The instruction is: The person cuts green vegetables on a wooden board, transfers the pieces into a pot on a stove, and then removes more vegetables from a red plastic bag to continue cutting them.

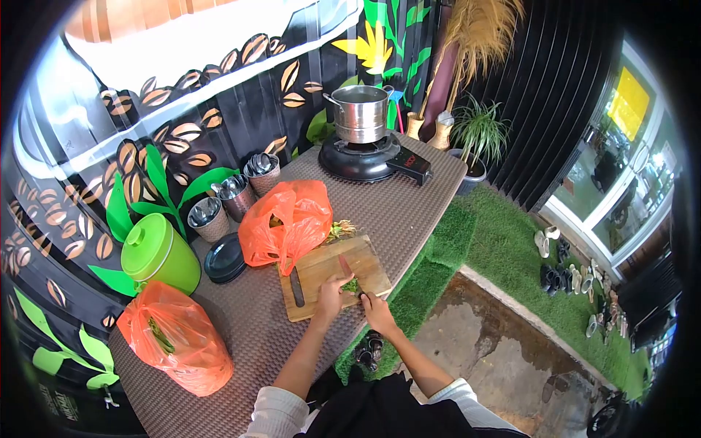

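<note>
A wooden cutting board lies on the table, with a small heap of chopped greens near its right part. My right hand is closed around the dark handle of a knife, whose reddish blade points away from me across the board. My left hand is beside the blade, its fingers pressed together at the greens. Cut stems with roots lie just beyond the board. Along the board's left side runs a dark elongated strip.
An orange plastic bag stands against the board; another orange bag is at the near left. Behind are a green lidded container, dark plates, and cutlery cups. A steel pot sits on a portable stove.
</note>
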The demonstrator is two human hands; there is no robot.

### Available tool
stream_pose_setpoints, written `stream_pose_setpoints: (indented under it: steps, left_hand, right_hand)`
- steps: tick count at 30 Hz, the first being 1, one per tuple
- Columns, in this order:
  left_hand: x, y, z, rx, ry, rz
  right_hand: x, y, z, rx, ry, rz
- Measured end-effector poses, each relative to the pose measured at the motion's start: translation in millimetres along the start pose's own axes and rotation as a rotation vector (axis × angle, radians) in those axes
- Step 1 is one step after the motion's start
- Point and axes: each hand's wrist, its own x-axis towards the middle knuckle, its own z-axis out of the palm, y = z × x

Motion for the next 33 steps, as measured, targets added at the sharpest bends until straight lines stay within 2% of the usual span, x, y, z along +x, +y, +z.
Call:
stream_pose_setpoints:
  steps: [2, 3, 5, 9, 11, 14, 20, 24, 26, 27, 31, 33]
  left_hand:
    - [0.5, -29.0, 16.8, -0.268, 0.1, 0.023]
    - [-2.8, -29.5, 17.6, -0.267, 0.1, 0.019]
    - [-4.3, -28.5, 20.4, -0.27, 0.185, 0.006]
    - [-2.6, -28.6, 19.3, -0.206, 0.208, 0.038]
    - [2.2, -34.9, 21.5, -0.346, 0.219, -0.088]
    - [11.2, -37.2, 15.2, -0.217, 0.202, -0.176]
    - [42.6, 6.2, -16.3, -0.043, 0.105, -0.22]
    - [79.4, 41.1, -30.3, -0.123, 0.086, -0.194]
    - [103.7, 57.5, -38.8, -0.124, 0.1, -0.06]
    - [120.1, 67.8, -44.6, -0.042, 0.123, 0.073]
    - [201.0, 88.9, -44.8, -0.093, 0.212, 0.057]
    - [236.3, 114.6, -55.1, -0.003, 0.284, 0.094]
  right_hand:
    - [1.8, 5.8, 1.7, 0.041, 0.069, -0.138]
    - [1.2, 4.6, 1.5, 0.042, 0.065, -0.137]
    - [1.1, 2.6, -2.3, 0.138, -0.014, -0.082]
    - [1.2, -10.8, -10.7, 0.213, -0.054, 0.002]
    - [3.1, -12.8, -13.5, 0.283, -0.17, 0.113]
    - [6.4, -18.7, -16.2, 0.342, -0.207, 0.131]
    - [18.5, -43.3, -32.7, 0.434, -0.138, 0.082]
    - [39.4, -53.1, -56.8, 0.513, -0.159, 0.134]
    - [55.6, -65.0, -76.1, 0.515, -0.167, 0.133]
    - [65.7, -74.7, -87.4, 0.55, -0.165, 0.145]
    - [130.6, -95.8, -129.7, 0.677, -0.176, 0.096]
    - [170.3, -105.5, -154.5, 0.705, -0.226, 0.082]
